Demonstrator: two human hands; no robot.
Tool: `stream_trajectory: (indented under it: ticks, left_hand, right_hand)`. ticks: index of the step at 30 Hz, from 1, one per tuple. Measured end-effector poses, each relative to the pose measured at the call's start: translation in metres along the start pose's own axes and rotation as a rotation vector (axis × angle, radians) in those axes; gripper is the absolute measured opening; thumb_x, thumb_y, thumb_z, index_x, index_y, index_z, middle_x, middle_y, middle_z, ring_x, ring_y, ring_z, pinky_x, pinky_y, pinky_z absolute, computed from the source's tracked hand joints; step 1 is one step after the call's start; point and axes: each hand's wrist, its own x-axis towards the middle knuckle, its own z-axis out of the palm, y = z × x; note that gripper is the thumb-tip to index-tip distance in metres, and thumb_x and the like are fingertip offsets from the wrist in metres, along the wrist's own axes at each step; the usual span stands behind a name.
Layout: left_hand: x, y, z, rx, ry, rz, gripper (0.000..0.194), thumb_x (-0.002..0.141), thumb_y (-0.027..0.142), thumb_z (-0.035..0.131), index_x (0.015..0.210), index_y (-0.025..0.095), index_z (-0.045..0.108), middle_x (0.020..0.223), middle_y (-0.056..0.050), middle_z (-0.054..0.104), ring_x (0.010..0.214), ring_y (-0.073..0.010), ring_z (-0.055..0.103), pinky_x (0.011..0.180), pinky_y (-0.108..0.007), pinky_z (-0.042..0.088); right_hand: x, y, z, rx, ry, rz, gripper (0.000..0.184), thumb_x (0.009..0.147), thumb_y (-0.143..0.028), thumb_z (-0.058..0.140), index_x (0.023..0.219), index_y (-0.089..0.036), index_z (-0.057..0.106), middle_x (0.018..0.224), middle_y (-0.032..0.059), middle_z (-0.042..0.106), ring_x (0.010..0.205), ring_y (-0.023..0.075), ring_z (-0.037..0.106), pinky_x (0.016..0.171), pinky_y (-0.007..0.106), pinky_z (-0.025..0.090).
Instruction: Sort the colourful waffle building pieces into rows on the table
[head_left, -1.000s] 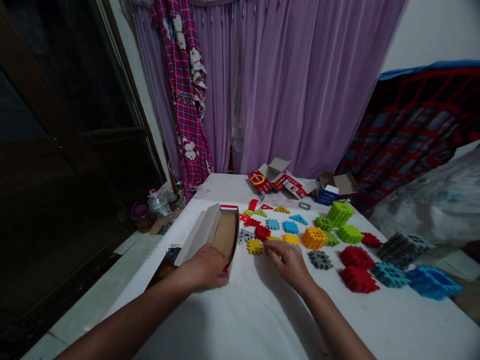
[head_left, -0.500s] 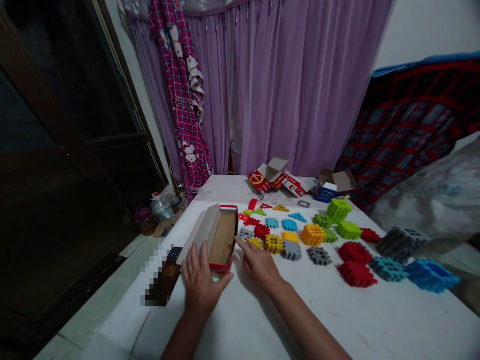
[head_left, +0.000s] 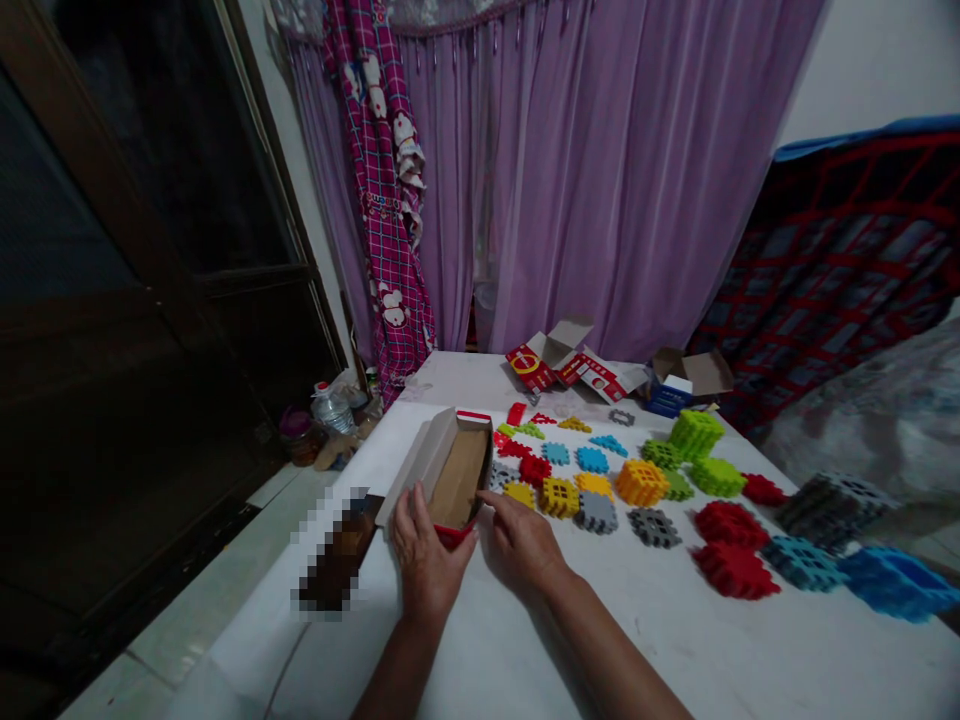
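Note:
An open shallow cardboard box [head_left: 462, 470] with a brown inside and red outer edges lies on the white table, its grey lid flap [head_left: 421, 462] folded out to the left. My left hand [head_left: 429, 565] grips the box's near end, fingers over the flap side and thumb against the near right corner. At the right wall, my right hand [head_left: 525, 540] has its index fingertip on the rim near the front. Its other fingers are curled, and its thumb is mostly hidden. No block is seen in either hand.
Notched plastic pieces, such as a yellow block [head_left: 559, 497], a red stack [head_left: 735, 570] and a blue stack [head_left: 896, 582], spread across the right side. Red cartons [head_left: 532, 367] and a blue carton [head_left: 666, 395] stand at the back. A pixelated dark object [head_left: 341, 555] lies left of the box.
My left hand's fingers have drawn together, and its thumb has moved up against the box's corner. My right index fingertip remains at the right wall. The whole view has shifted slightly.

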Motion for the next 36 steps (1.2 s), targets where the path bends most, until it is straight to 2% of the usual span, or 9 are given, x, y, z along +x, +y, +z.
stream_trajectory:
  ticks: [5,10,15,18,21,26,31,36]
  left_hand:
    - [-0.007,-0.010,0.010,0.008,0.038,0.010,0.104,0.072,0.047,0.074,0.152,0.014,0.017,0.140,-0.024,0.038,0.130,-0.0420,0.041,0.105,-0.060,0.038]
    - [-0.009,-0.010,0.015,-0.053,0.008,0.021,0.097,0.077,0.042,0.070,0.153,0.015,0.016,0.136,-0.021,0.043,0.126,-0.0379,0.046,0.101,-0.055,0.044]
    - [0.002,-0.004,0.012,-0.089,-0.005,0.065,0.090,0.079,0.034,0.068,0.152,0.018,0.019,0.135,-0.019,0.044,0.126,-0.0355,0.048,0.101,-0.052,0.046]
    - [0.011,-0.005,0.009,-0.067,0.006,0.167,0.083,0.082,0.029,0.066,0.151,0.017,0.023,0.134,-0.019,0.044,0.126,-0.0350,0.048,0.101,-0.051,0.046]
    - [0.017,-0.010,0.009,-0.032,0.017,0.259,0.077,0.082,0.023,0.065,0.149,0.016,0.027,0.134,-0.020,0.044,0.126,-0.0338,0.048,0.102,-0.049,0.046]
    - [0.019,-0.011,0.014,0.078,-0.029,0.294,0.075,0.075,0.015,0.068,0.143,0.019,0.038,0.134,-0.019,0.046,0.126,-0.0352,0.048,0.104,-0.051,0.043]
    - [0.019,-0.006,0.014,0.129,-0.119,0.284,0.072,0.073,0.017,0.071,0.140,0.024,0.046,0.137,-0.016,0.048,0.130,-0.0350,0.046,0.110,-0.054,0.036]
    - [0.022,-0.003,0.009,0.133,-0.163,0.246,0.067,0.075,0.022,0.072,0.139,0.020,0.051,0.144,-0.018,0.047,0.134,-0.0354,0.042,0.110,-0.052,0.035]
  right_hand:
    - [-0.005,0.009,0.008,0.055,0.070,-0.045,0.054,0.079,-0.004,0.045,0.128,-0.022,0.060,0.124,0.0064,0.070,0.113,0.0167,0.065,0.097,0.030,0.052]
    - [-0.007,0.009,0.014,0.107,0.098,-0.041,0.056,0.079,-0.006,0.044,0.130,-0.022,0.059,0.124,0.0067,0.069,0.114,0.0176,0.065,0.098,0.033,0.053]
    - [-0.012,0.010,0.016,0.169,0.133,0.017,0.063,0.084,-0.013,0.043,0.146,-0.023,0.045,0.127,0.0075,0.068,0.107,0.0181,0.068,0.094,0.035,0.055]
    - [-0.017,0.023,0.006,0.179,0.183,0.076,0.065,0.084,-0.015,0.043,0.149,-0.023,0.040,0.126,0.0079,0.068,0.106,0.0186,0.069,0.092,0.036,0.056]
    - [-0.027,0.044,-0.012,0.154,0.241,0.170,0.059,0.087,-0.020,0.042,0.146,-0.023,0.044,0.123,0.0081,0.070,0.102,0.0189,0.071,0.088,0.034,0.058]
    - [-0.054,0.073,-0.036,0.118,0.337,0.306,0.052,0.092,-0.034,0.045,0.142,-0.020,0.048,0.112,0.0089,0.075,0.087,0.0194,0.074,0.070,0.029,0.060]
    - [-0.075,0.084,-0.037,0.108,0.377,0.333,0.053,0.094,-0.038,0.046,0.143,-0.018,0.046,0.109,0.0090,0.076,0.081,0.0178,0.075,0.063,0.025,0.060]
    - [-0.083,0.085,-0.037,0.074,0.419,0.318,0.053,0.092,-0.038,0.050,0.142,-0.019,0.048,0.106,0.0082,0.077,0.083,0.0188,0.075,0.063,0.024,0.059]
